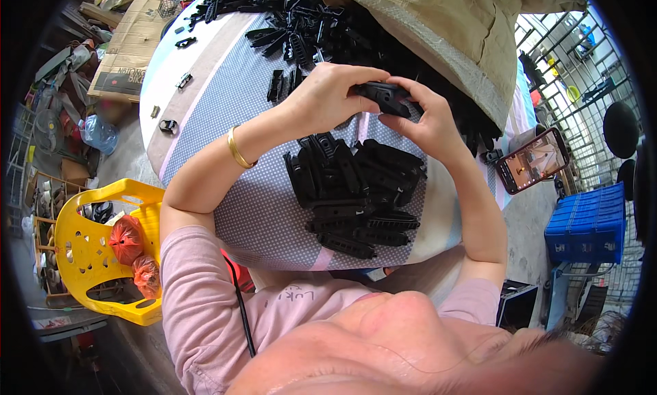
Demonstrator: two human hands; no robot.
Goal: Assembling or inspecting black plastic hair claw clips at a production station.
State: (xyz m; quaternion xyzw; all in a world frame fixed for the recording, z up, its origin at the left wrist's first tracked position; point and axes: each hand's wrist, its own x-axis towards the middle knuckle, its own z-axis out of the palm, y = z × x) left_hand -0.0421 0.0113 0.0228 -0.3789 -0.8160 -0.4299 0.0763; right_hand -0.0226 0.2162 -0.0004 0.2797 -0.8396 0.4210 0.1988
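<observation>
Between both hands, above the far middle of the table, I hold a black plastic part (384, 98), long and narrow. My left hand (333, 97) pinches its left end between thumb and fingers. At the other end, my right hand (432, 120) grips it with the thumb below and the fingers on top. Just under my hands lies a pile of similar black plastic parts (356, 189), most of them long and ribbed. A larger heap of loose black parts (301, 25) covers the table's far side. What kind of product they belong to I cannot tell.
The round table has a patterned cloth (253, 210). Brown paper sacking (452, 32) lies over the far right heap. A phone (532, 161) on a holder stands at the right edge. A yellow plastic chair (82, 258) with red bags is at left, a blue crate (586, 220) at right.
</observation>
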